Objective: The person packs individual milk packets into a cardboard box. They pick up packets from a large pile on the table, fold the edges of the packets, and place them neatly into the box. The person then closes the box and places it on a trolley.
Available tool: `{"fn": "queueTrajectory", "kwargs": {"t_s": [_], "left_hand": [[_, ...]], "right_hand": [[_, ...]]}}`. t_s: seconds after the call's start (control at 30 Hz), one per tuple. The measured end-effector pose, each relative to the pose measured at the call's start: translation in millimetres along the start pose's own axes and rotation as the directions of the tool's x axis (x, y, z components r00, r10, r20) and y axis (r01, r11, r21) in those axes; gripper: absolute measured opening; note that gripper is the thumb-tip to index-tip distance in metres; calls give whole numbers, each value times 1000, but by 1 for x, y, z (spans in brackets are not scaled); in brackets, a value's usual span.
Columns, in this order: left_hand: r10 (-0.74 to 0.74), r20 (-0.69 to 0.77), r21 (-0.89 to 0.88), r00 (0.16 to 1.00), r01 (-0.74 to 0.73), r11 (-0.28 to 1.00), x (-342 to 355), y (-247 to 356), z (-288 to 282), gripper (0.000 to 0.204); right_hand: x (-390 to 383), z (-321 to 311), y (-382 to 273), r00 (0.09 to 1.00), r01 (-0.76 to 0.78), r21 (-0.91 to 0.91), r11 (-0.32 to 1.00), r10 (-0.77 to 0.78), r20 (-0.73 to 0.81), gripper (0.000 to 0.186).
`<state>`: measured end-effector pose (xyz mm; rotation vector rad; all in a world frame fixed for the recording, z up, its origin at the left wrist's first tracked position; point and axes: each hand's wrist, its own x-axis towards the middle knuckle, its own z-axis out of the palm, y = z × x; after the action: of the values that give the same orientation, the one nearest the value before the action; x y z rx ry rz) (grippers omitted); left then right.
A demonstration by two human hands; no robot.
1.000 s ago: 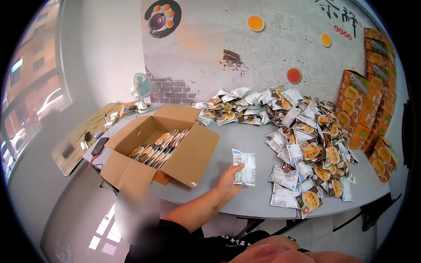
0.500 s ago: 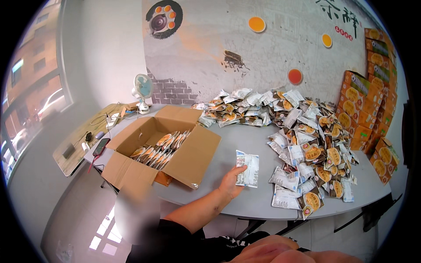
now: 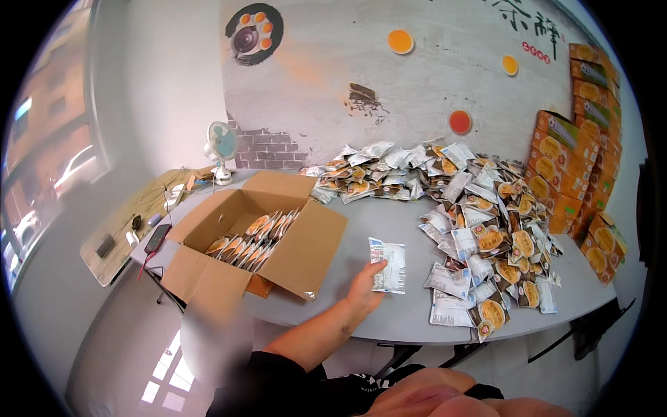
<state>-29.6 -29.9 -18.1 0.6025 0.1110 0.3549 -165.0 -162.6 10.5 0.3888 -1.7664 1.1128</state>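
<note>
My left hand is closed on a sealed white packet, thumb on its face. It holds the packet upright near the table's front edge, between the carton and the pile. To its left stands an open cardboard carton, with rows of brown, orange and white packets standing inside. A large heap of loose packets lies to the right and along the back. My right hand is cut off by the lower edge, close to my body; its fingers cannot be made out.
A grey table carries everything. A small fan stands at the back left, and a phone with a red cable lies left of the carton. Stacked orange boxes rise at the right. A wooden side surface adjoins the left.
My left hand still holds the packet, in nearly the same place. The whole view has shifted slightly; nothing has been taken up or let go.
</note>
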Motion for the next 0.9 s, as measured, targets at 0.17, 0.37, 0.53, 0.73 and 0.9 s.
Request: {"fn": "queueTrajectory", "kwargs": {"t_s": [0.17,0.37,0.53,0.73,0.9], "left_hand": [[33,-6,-72,999,-33,997,9,-9,-3,38],[63,-24,-5,998,-63,998,0,6,-9,39],[70,-72,-21,995,-72,997,4,4,-3,40],[47,-127,20,991,-44,999,-1,3,7,43],[47,-98,32,994,-44,999,-2,-1,12,43]], "right_hand": [[1,-1,7,999,-32,-47,998,34,39,26],[6,-13,20,990,-47,-73,996,56,131,26],[9,-22,19,983,-96,-169,981,120,139,26],[8,-30,22,978,-136,-236,962,168,123,26],[7,-32,26,973,-169,-247,954,201,110,26]]}}
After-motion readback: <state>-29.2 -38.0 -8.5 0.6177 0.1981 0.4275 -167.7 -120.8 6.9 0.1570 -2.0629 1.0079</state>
